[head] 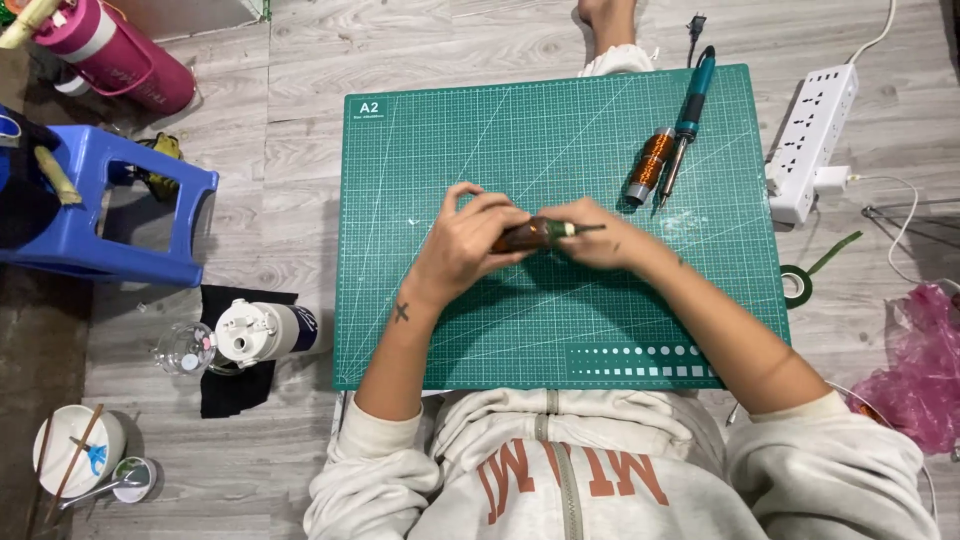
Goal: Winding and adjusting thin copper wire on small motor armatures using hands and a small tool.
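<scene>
**Both hands meet on a small brown spool over the green mat**

From the head camera, looking straight down: the left hand (pixel 462 243) and the right hand (pixel 597 236) come together at the middle of the green gridded rubber cutting mat (pixel 450 330), which lies on a pale wood-grain floor (pixel 300 90). Between them sits the small dark-brown cylindrical spool with a pale tip (pixel 535 233), lying sideways, its thin dark pin poking out to the right. The left hand's fingers curl over the spool's left end and pinch it; the right hand closes round the pale-tipped end, fingers pressed together on it. The spool is held just above the mat surface, touching both hands.

Up at the mat's far right corner lie two things side by side: one copper-coloured wire coil on a grey core (pixel 648 164), shiny and ribbed, and one slim soldering iron with a teal handle (pixel 688 112), its metal tip just beside the coil. Off the mat to the right, one white power strip (pixel 812 140) with a plug in it, one roll of dark green tape (pixel 797 286), and a crumpled pink plastic bag (pixel 925 365). To the left: one blue plastic stool (pixel 120 215), one pink bottle (pixel 115 50), one white bottle lying on a black cloth (pixel 262 332), one white bowl with sticks in it (pixel 78 450).
</scene>
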